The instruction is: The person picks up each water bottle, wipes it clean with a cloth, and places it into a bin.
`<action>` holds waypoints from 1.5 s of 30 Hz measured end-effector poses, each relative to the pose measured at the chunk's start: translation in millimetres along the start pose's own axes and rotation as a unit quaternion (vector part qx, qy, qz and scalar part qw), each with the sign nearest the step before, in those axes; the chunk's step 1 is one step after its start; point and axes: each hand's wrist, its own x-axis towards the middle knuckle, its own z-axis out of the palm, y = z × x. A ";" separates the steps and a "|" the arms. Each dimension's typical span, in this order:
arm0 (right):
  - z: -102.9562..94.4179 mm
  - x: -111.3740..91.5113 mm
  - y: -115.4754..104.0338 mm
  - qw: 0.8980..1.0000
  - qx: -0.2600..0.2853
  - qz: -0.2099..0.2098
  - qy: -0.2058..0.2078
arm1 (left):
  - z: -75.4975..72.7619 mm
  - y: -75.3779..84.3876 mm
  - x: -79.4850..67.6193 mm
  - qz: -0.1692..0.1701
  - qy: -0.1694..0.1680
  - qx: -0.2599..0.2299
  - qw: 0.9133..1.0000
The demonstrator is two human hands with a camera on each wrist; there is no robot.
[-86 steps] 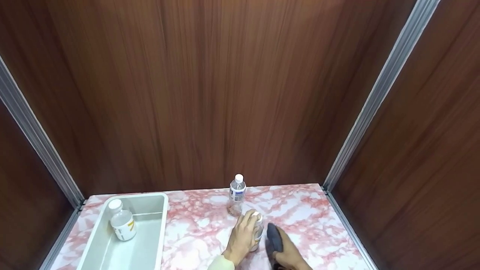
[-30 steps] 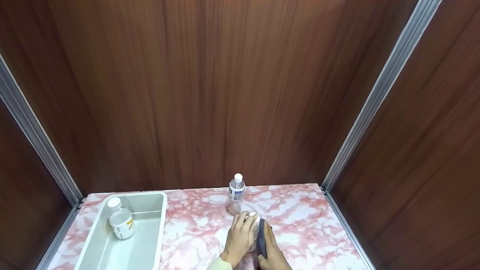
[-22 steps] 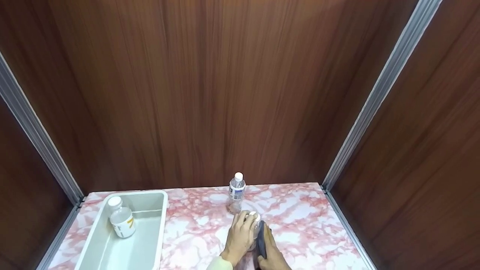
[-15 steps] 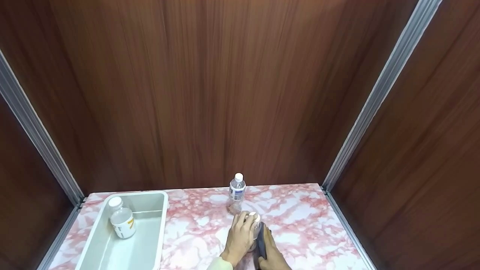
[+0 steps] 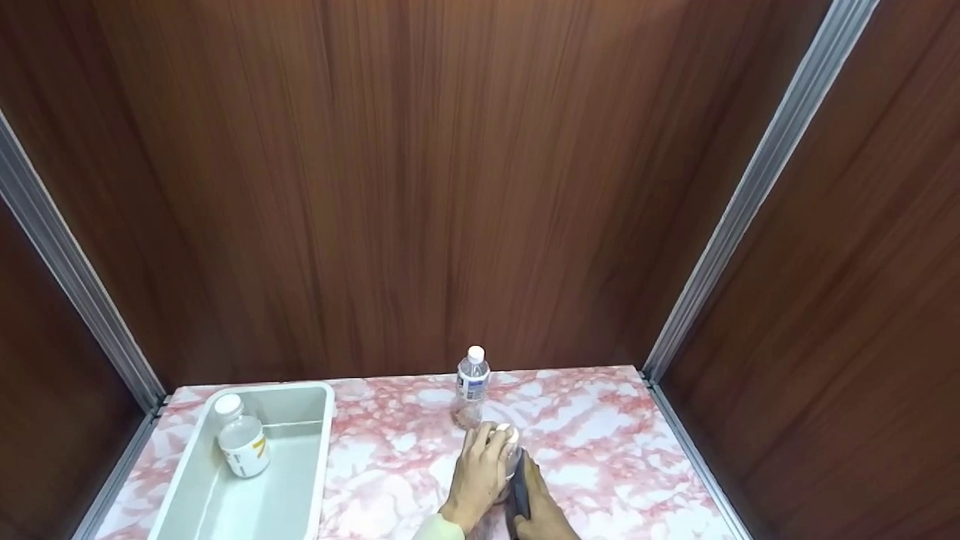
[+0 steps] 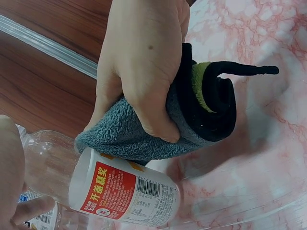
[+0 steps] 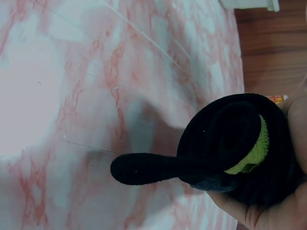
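My left hand (image 5: 474, 476) grips the upper part of a clear plastic bottle (image 6: 120, 191) with a white cap and a red-and-white label, standing on the marbled table. In my right hand (image 5: 546, 506) is a folded grey towel (image 6: 132, 134) with black edging and a yellow-green layer inside. The towel lies against the bottle's right side, just above the label in the left wrist view. From the right wrist, the towel's rolled black end (image 7: 230, 139) shows, with a loose black strip sticking out. Fingers and towel hide much of the bottle in the head view.
Behind the hands stands another clear bottle (image 5: 471, 386) with a white cap. A pale plastic tray (image 5: 324, 465) at the left holds a bottle (image 5: 244, 446) with a white-and-yellow label, leaning inside. Brown wood-look panels (image 5: 480, 187) enclose the table (image 5: 600, 420) at the back and sides.
My right hand has brought the towel leftward from beside the bottle onto its side. Over the last second it shifts only slightly against the bottle, while the left hand keeps its grip.
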 end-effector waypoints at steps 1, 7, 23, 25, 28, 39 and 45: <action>0.2 0.0 0.0 1.000 0.001 0.002 -0.002 | -0.1 -0.1 0.0 0.001 0.001 0.001 1.000; 2.9 0.1 5.3 1.000 0.018 0.013 -0.020 | -0.1 0.3 0.0 0.010 0.005 0.007 1.000; 6.3 1.7 16.9 0.999 -0.004 -0.052 -0.016 | 1.7 0.5 -0.3 0.024 0.015 0.025 0.999; 6.3 1.8 17.4 0.998 0.000 -0.051 -0.023 | 1.9 0.4 -0.7 0.024 0.015 0.024 0.999; 6.2 2.4 19.7 0.998 0.008 -0.038 -0.039 | 1.7 1.3 -1.7 0.021 0.010 0.018 1.000; 0.8 2.7 23.3 0.996 0.062 -0.026 -0.058 | -5.2 0.4 0.0 -0.009 -0.031 -0.015 0.999; -6.5 1.7 26.2 0.987 0.150 -0.014 -0.057 | -7.7 -2.5 -0.5 -0.013 -0.027 -0.028 0.999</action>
